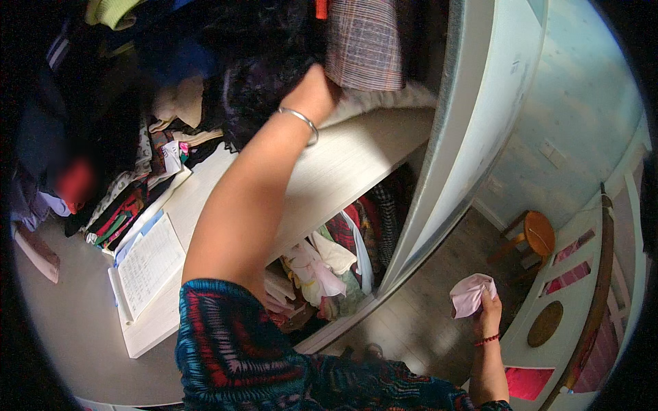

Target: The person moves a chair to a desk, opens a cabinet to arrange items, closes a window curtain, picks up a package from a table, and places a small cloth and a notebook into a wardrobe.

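Observation:
My left hand (314, 90), with a silver bangle (299, 120) at the wrist, reaches into the wardrobe over the pale shelf (354, 154). Its fingers are hidden at the lower edge of a hanging grey plaid garment (365, 46), so their grip cannot be seen. Dark clothing (257, 87) hangs just left of the wrist. Out to the right, above the floor, my right hand (491, 308) grips a crumpled light pink cloth (467, 295). A red bead bracelet (487, 339) circles that wrist.
An open notebook (151, 267) with handwriting lies on the shelf beside folded clothes (131, 210). More garments (329, 257) fill the compartment below. The wardrobe's sliding door (462, 169) stands between my arms. A wooden stool (538, 234) and a bed frame (591, 303) are at the right.

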Demonstrator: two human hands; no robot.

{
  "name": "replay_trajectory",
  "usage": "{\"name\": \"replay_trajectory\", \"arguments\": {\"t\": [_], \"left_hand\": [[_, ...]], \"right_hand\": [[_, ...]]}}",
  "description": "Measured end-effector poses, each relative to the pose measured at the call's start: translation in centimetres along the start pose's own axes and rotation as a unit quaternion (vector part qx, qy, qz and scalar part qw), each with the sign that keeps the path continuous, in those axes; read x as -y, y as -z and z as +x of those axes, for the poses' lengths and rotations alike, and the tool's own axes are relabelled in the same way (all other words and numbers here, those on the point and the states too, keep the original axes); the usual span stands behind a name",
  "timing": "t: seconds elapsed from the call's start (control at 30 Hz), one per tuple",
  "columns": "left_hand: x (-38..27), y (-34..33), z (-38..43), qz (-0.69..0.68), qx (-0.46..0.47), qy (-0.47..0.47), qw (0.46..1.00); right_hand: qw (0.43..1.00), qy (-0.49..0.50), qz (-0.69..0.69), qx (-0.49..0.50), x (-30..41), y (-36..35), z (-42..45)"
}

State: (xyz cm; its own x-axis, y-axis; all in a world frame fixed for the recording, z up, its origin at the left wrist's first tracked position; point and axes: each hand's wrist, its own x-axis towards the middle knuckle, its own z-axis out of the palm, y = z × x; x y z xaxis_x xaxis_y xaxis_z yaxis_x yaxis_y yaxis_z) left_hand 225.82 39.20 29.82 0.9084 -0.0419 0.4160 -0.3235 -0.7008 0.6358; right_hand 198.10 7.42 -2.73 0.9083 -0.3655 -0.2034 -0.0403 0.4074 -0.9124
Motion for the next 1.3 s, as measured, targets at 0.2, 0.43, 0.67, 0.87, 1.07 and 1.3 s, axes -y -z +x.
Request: {"name": "replay_trajectory", "arguments": {"t": [0.2,0.43,0.67,0.87,1.07,1.3], "left_hand": [[4.7,-0.3,6.0,-0.181,-0.094,-0.023,0.979],[5.0,1.9,3.3,0.099,0.036,-0.195,0.975],[0.4,3.0,-8.7,0.401,0.102,-0.353,0.839],[1.1,8.8,-13.2,0.478,0.112,-0.321,0.81],[3.0,13.8,-16.8,0.481,0.091,-0.281,0.825],[0.2,15.1,-16.8,0.393,0.043,-0.24,0.886]], "right_hand": [[0.999,-0.019,0.027,-0.007,0.0,-0.4,-0.8],[0.999,-0.023,0.029,0.0,0.6,-0.9,-1.4],[0.999,-0.017,0.032,0.007,0.4,-0.4,-0.8],[0.999,-0.004,0.024,0.039,0.8,-1.7,-0.9],[0.997,-0.031,0.035,0.067,2.1,-4.3,-1.2],[0.991,-0.016,0.006,0.134,2.5,-7.3,-1.3]]}}
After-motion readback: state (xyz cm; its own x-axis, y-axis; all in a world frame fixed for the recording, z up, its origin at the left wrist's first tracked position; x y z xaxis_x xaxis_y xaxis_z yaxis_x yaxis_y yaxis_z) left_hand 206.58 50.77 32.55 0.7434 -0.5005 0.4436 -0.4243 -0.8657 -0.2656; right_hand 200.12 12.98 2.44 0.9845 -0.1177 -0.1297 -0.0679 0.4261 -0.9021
